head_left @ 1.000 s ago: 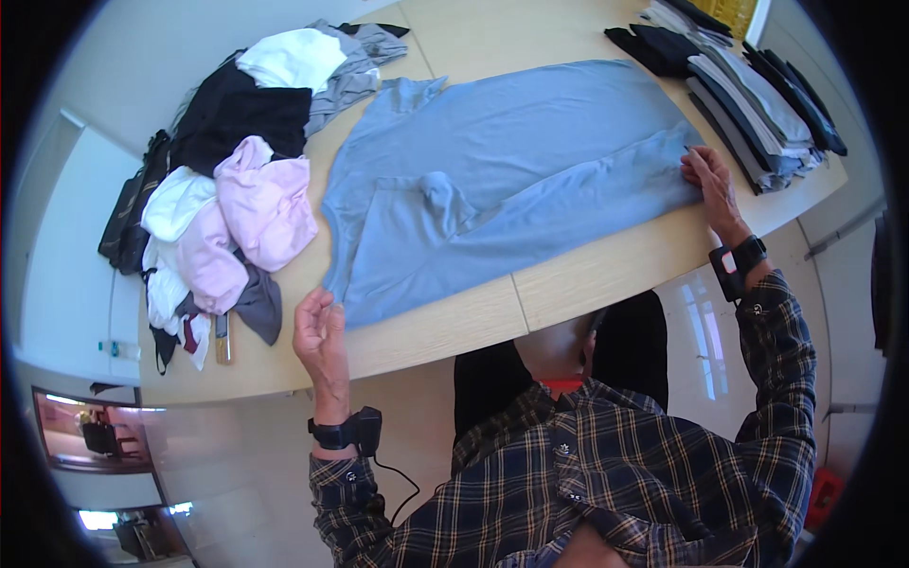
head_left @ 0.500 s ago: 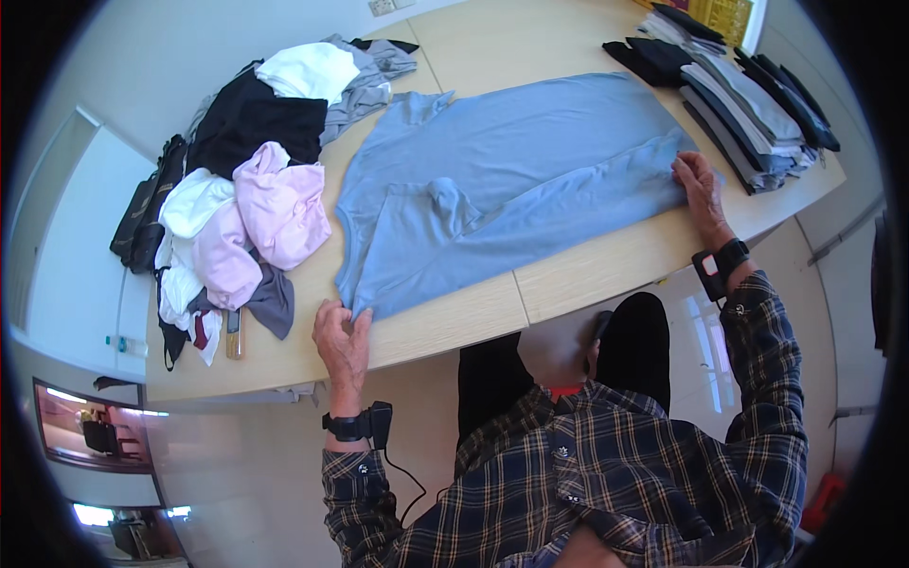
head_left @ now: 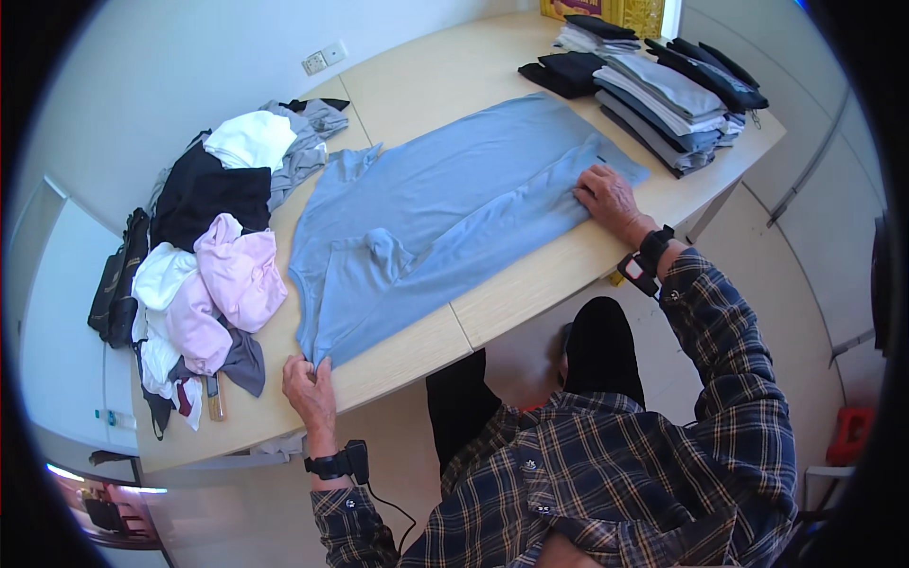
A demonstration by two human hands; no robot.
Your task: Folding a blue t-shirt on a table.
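Observation:
A light blue shirt (head_left: 454,199) lies spread on the table, one side folded over lengthwise toward the far side, with a sleeve bunched on top. At its near left corner my left hand (head_left: 311,393) is closed, thumb and fingers pinching the cloth by the table edge. My right hand (head_left: 611,197) rests palm down on the near edge close to the hem, its fingers bent onto the fabric. A small dark mark on the shirt shows just beyond those fingers. Both wrists wear black straps with small devices.
Loose clothes lie heaped at the left: a pink garment (head_left: 237,270), a black one (head_left: 204,199) and a white one (head_left: 251,140). Folded clothes (head_left: 663,95) stand stacked at the far right. A black bag (head_left: 123,279) is beyond the heap. The table's front edge (head_left: 464,343) runs before me.
The view has turned, so the table appears shifted left and lower. My right hand has gone from a raised pinch to palm down on the cloth. The left keeps its corner.

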